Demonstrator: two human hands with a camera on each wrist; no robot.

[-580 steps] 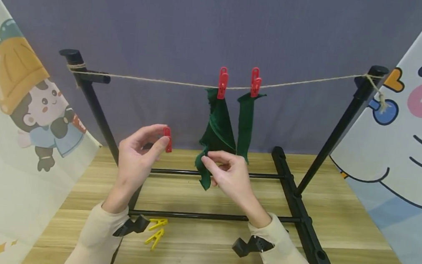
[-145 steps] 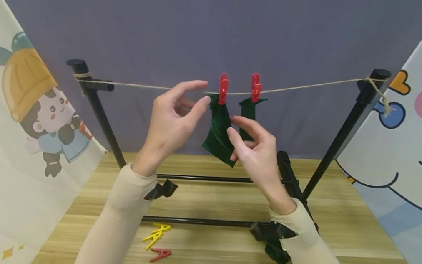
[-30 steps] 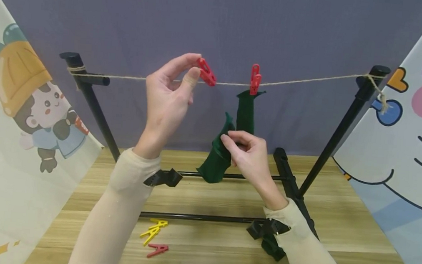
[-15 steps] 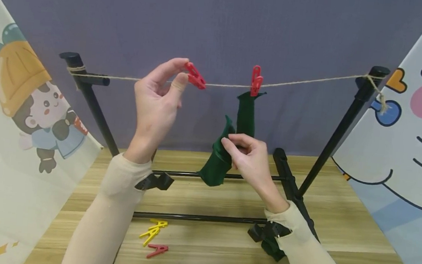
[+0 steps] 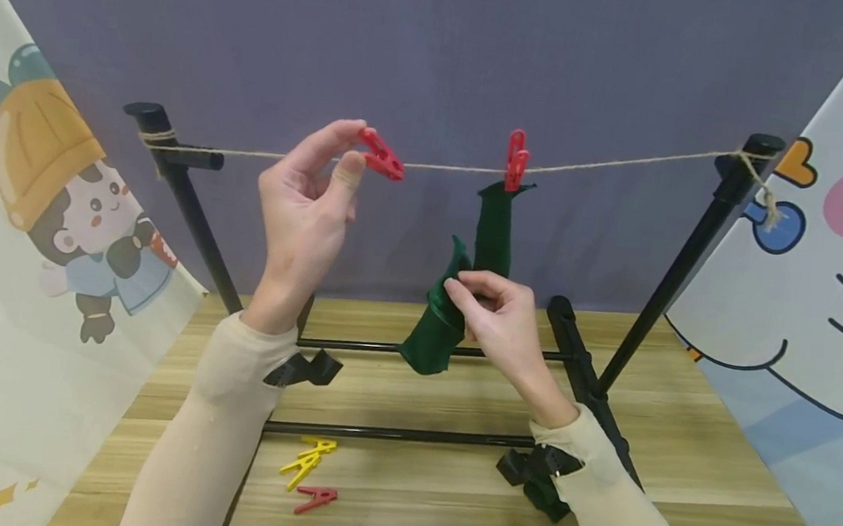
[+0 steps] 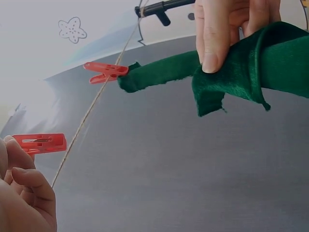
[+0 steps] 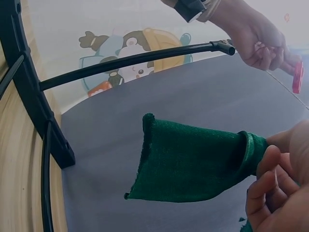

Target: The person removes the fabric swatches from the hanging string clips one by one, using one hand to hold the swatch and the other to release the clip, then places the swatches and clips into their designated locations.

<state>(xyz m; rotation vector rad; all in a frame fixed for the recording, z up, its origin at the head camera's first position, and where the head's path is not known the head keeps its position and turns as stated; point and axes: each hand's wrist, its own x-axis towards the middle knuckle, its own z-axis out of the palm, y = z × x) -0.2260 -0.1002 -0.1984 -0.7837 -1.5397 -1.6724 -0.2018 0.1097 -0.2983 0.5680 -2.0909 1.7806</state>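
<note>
My left hand (image 5: 305, 215) pinches a red clothespin (image 5: 381, 156) between thumb and fingers, close to the string (image 5: 445, 166). In the left wrist view that clothespin (image 6: 42, 142) is near the string with no cloth in it. Below the line, my right hand (image 5: 495, 315) pinches a piece of dark green cloth (image 5: 434, 331), which droops down to the left with a fold near my fingers. A second green strip (image 5: 494, 232) hangs from the string under another red clothespin (image 5: 516, 161); its lower end is hidden behind my right hand.
Two yellow clothespins (image 5: 301, 467) and a red clothespin (image 5: 315, 499) lie on the wooden table (image 5: 407, 512). A dark green cloth (image 5: 546, 498) lies by my right wrist, partly covered. The black frame (image 5: 660, 292) holds the string between two posts.
Since 4.8 s ago, the left green cloth and its clothespin have come off the string into my hands. Over the last second my left hand has drifted left and slightly down with the clothespin.
</note>
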